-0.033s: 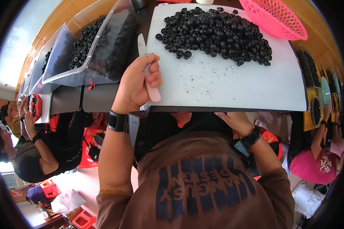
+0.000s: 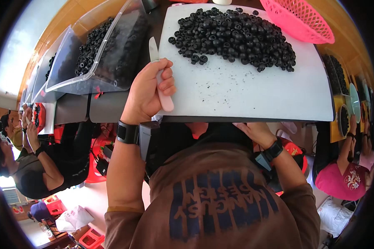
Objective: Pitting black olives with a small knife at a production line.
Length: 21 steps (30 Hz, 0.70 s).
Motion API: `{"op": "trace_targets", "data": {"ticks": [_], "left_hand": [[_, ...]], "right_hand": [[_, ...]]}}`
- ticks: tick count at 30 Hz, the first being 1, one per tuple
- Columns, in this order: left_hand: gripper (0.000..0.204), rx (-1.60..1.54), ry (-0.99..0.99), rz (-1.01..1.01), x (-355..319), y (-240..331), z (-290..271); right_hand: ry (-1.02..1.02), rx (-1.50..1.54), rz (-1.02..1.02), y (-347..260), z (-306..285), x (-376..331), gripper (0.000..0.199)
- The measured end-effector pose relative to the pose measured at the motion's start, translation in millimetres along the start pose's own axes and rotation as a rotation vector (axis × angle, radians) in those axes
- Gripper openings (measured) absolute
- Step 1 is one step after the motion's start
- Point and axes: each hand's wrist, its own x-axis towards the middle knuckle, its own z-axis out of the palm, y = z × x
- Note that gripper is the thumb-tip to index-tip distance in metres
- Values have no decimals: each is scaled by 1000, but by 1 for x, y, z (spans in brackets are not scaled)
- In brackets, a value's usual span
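Observation:
My left hand (image 2: 153, 85) is wrapped round the pale pink handle of a small knife (image 2: 166, 101), its blade pointing up and away from me. That fist is over the left edge of a white board (image 2: 262, 93). A heap of small round black pieces with holes (image 2: 237, 39) covers the far part of the board, and dark crumbs lie scattered nearer to me. Below the board's near edge, my right hand (image 2: 255, 132) lies on my lap, fingers stretched out and partly hidden, with nothing seen in it.
A clear plastic bin (image 2: 96, 68) with more black pieces stands left of the board. At the far right, a pink mesh basket (image 2: 301, 20) overlaps the board's corner. Co-workers sit on both sides; red stools (image 2: 91, 239) and white bags (image 2: 75, 218) are on the floor.

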Motion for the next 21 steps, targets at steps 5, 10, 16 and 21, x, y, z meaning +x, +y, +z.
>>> {"op": "trace_targets", "data": {"ticks": [5, 10, 16, 21], "left_hand": [[14, 42, 20, 17, 2, -1, 2], [14, 81, 51, 51, 0, -2, 5], [14, 94, 107, 64, -3, -5, 11], [14, 149, 120, 77, -4, -5, 18]], "right_hand": [[-160, 330, 91, -11, 0, 6, 36], [-407, 681, 124, -53, -2, 32, 40], [-609, 500, -121, -74, 27, 61, 38], [-660, 651, -166, -104, 31, 69, 43]]}}
